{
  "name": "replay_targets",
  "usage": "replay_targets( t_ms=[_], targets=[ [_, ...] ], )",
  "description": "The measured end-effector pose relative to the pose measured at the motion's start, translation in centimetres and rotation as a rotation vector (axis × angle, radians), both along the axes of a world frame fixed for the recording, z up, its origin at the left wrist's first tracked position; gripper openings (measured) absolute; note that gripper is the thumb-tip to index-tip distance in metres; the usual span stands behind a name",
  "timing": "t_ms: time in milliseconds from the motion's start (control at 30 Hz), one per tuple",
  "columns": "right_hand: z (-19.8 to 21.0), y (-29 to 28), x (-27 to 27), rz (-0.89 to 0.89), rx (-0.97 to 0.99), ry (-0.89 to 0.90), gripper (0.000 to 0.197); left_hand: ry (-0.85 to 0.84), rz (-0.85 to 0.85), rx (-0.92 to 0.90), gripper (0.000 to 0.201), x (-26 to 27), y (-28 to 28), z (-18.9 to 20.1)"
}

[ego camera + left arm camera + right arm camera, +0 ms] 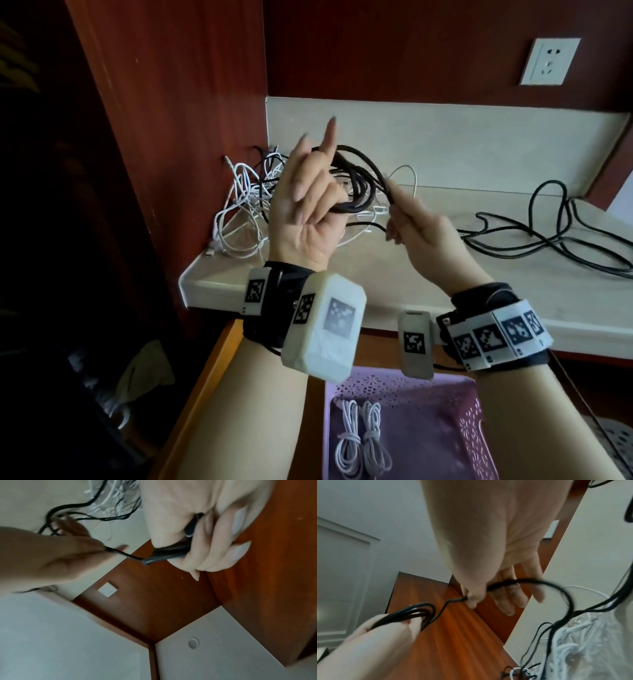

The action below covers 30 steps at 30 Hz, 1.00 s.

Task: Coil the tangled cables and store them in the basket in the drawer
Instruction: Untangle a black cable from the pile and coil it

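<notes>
**Winding the black cable, loop by loop**

At centre frame in the head view, the left hand (308,209) is raised palm-up with the index finger straight. Its thumb and curled lower fingers clamp a bundle of finished loops of the black cable (356,181). Just to the right, the right hand (416,233) pinches the same cable between thumb and fingertips, its other fingers loosely spread. The free length trails to the right across the pale countertop (428,274), sprawled in loose bends.

To do this step well, I judge that each new turn should match the size of the loops already held. The right hand should let the cable slide through the pinch so twists work out toward the free end and no kink gets wound in.

A tangle of white cables (239,202) lies at the left of the counter with thin dark strands running through it. At the bottom of the frame the purple basket (445,442) sits in the open drawer (212,370), holding two coiled white cables (363,442).

The right end of the black cable runs off frame. Whether it is snagged in the white pile cannot be told, and both wrist views are blurred. The forearms cover part of the basket.
</notes>
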State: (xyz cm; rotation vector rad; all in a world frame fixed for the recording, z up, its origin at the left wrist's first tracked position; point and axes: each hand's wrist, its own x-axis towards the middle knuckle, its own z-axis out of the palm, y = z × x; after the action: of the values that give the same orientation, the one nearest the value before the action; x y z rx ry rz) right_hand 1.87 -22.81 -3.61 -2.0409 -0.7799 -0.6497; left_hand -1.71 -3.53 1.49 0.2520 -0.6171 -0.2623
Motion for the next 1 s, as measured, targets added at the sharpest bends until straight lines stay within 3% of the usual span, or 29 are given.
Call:
replay_targets(
  t_ms=[167,233,333,433,500,600,667,767,900,1000],
  targets=[
    [-0.8,-0.2,0.2,0.005,-0.103,0.212,0.040,0.039,0.418,-0.109,0.032,-1.5,2.0,0.0],
    [-0.5,0.2,-0.3,0.061,-0.055,0.292,0.034,0.081,0.664,-0.084,0.050,-1.7,2.0,0.9],
    [0.3,0.6,-1.2,0.194,-0.002,0.396,0.026,0.069,0.771,-0.095,0.045,-1.2,1.4,1.5],
    [1.3,0.2,-2.4,0.337,0.031,0.423,0.025,0.013,0.941,0.067,0.044,-0.6,2.1,1.2],
    [2.0,0.2,-3.1,0.356,0.035,0.412,0.024,0.066,1.005,0.205,0.045,0.2,2.5,0.7],
    [3.0,0.5,-4.0,0.247,-0.135,0.294,0.026,0.187,1.190,0.530,0.049,1.5,2.0,-0.1],
    [4.0,0.3,-4.7,0.115,-0.231,0.159,0.021,0.057,1.293,0.810,0.038,1.6,1.2,-0.4],
    [5.5,-0.5,-5.6,0.000,-0.199,-0.006,0.014,-0.209,1.139,1.153,0.036,1.4,0.0,-0.6],
    [6.1,-1.2,-5.9,-0.086,-0.013,-0.071,0.004,-0.321,0.898,1.463,0.026,-0.1,-1.4,-0.3],
    [5.9,-1.8,-5.7,-0.126,0.075,-0.085,0.028,-0.401,0.712,1.516,0.054,-1.7,-2.6,0.3]
  ],
)
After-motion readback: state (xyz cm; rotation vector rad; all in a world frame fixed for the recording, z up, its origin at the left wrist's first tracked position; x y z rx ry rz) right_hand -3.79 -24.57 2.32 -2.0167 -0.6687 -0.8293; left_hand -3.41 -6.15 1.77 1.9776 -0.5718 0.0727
